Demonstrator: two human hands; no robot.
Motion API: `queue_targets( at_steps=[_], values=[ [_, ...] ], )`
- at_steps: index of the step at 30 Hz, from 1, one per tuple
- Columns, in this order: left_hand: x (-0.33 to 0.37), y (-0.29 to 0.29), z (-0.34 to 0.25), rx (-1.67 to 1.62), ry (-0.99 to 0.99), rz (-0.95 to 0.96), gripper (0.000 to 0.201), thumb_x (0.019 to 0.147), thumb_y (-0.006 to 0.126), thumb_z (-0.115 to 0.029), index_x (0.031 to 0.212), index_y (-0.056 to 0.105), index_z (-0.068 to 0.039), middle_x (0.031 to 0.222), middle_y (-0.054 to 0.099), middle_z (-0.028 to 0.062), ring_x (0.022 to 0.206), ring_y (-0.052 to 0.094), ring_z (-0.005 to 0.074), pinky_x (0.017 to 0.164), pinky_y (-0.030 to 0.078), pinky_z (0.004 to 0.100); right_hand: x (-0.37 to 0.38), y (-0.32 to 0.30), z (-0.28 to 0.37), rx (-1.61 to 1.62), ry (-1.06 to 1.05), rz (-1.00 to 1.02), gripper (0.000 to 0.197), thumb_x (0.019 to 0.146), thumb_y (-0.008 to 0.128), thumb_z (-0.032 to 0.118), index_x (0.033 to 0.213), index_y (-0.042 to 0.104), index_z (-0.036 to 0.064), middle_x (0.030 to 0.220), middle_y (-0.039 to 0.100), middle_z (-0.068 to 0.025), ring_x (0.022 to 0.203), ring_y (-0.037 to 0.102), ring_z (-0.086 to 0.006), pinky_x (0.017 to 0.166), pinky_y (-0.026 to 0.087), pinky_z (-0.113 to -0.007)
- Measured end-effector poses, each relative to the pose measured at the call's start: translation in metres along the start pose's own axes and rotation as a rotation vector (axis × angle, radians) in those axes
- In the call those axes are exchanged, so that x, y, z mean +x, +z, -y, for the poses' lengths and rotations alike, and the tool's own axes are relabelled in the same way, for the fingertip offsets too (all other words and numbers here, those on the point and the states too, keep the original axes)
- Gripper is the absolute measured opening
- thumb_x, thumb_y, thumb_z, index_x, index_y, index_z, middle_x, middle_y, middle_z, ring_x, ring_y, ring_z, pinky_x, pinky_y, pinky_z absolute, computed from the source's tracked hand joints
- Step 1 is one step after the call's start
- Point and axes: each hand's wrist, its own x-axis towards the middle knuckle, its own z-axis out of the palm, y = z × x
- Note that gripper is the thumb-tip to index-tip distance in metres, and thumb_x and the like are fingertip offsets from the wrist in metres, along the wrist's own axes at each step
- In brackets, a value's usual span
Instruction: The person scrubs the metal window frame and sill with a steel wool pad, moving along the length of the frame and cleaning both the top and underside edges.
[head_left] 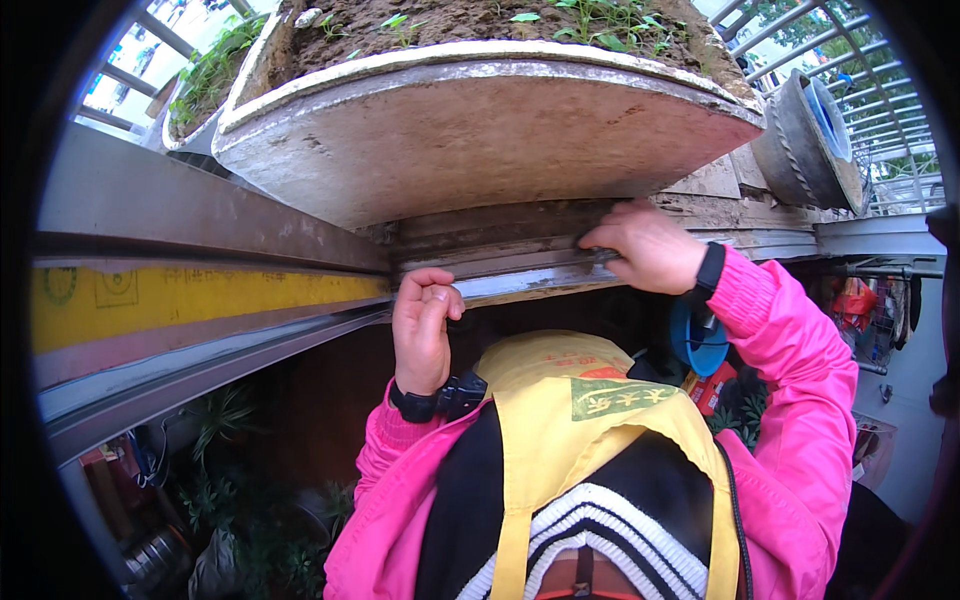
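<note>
My right hand (648,248) reaches over the window track (520,284), its fingers bent down and closed on a small dark grey thing that I cannot make out. It is just below the front wall of a large whitish planter box (490,135). My left hand (422,330) is raised at the near edge of the track, beside the end of the sliding window frame (220,355). Its fingers are curled in against the thumb. A bit of something dark shows at its fingertips, too little to name. The track looks wet and shiny in its middle part.
Soil and green seedlings (615,22) fill the planter. A dark round pot (808,140) lies tilted at the right by the metal bars (890,85). A yellow strip (200,303) runs along the window frame. Below the sill are a blue basin (697,345) and leafy plants (225,420).
</note>
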Motion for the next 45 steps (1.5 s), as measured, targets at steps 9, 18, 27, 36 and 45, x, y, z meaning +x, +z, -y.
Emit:
queue_targets(
  at_steps=[9, 18, 27, 36, 45],
  values=[
    [-0.023, -0.017, -0.004, -0.015, -0.007, -0.106, 0.012, 0.094, 0.047, -0.009, 0.102, 0.051, -0.001, 0.072, 0.046, 0.0000, 0.066, 0.043, 0.0078, 0.065, 0.037, 0.0224, 0.103, 0.028, 0.082, 0.274, -0.130, 0.087, 0.038, 0.075, 0.063, 0.013, 0.112, 0.062, 0.0020, 0.101, 0.063, -0.0180, 0.099, 0.056, -0.0354, 0.088, 0.046, -0.043],
    [-0.042, -0.030, -0.009, -0.029, -0.013, -0.136, 0.013, 0.092, 0.045, -0.005, 0.102, 0.050, 0.001, 0.072, 0.047, 0.0014, 0.068, 0.044, 0.0089, 0.067, 0.038, 0.0227, 0.169, 0.043, 0.109, 0.281, -0.147, 0.232, 0.039, 0.067, 0.065, 0.019, 0.102, 0.064, 0.0032, 0.089, 0.066, -0.0217, 0.091, 0.063, -0.0368, 0.082, 0.048, -0.046],
    [-0.040, -0.026, -0.009, -0.036, -0.030, -0.086, 0.015, 0.089, 0.045, -0.002, 0.102, 0.051, 0.001, 0.073, 0.048, 0.0018, 0.068, 0.045, 0.0089, 0.067, 0.038, 0.0230, 0.123, 0.040, 0.089, -0.020, -0.025, 0.133, 0.039, 0.074, 0.061, 0.023, 0.112, 0.066, 0.0147, 0.086, 0.069, -0.0133, 0.087, 0.064, -0.0287, 0.083, 0.041, -0.042],
    [-0.012, -0.007, 0.002, -0.027, -0.064, 0.038, 0.016, 0.089, 0.046, -0.002, 0.104, 0.052, 0.000, 0.072, 0.048, 0.0009, 0.069, 0.045, 0.0089, 0.069, 0.039, 0.0235, -0.031, 0.026, -0.023, -0.221, 0.346, 0.033, 0.038, 0.067, 0.063, 0.021, 0.104, 0.069, 0.0152, 0.082, 0.069, -0.0110, 0.084, 0.065, -0.0278, 0.084, 0.042, -0.042],
    [0.017, 0.013, 0.008, 0.017, -0.099, 0.115, 0.013, 0.094, 0.048, -0.010, 0.103, 0.052, -0.001, 0.072, 0.046, -0.0004, 0.070, 0.044, 0.0094, 0.068, 0.036, 0.0238, -0.093, 0.007, -0.057, -0.096, 0.558, -0.110, 0.032, 0.068, 0.062, 0.019, 0.097, 0.070, 0.0084, 0.074, 0.066, -0.0162, 0.078, 0.064, -0.0328, 0.078, 0.045, -0.041]
  ],
)
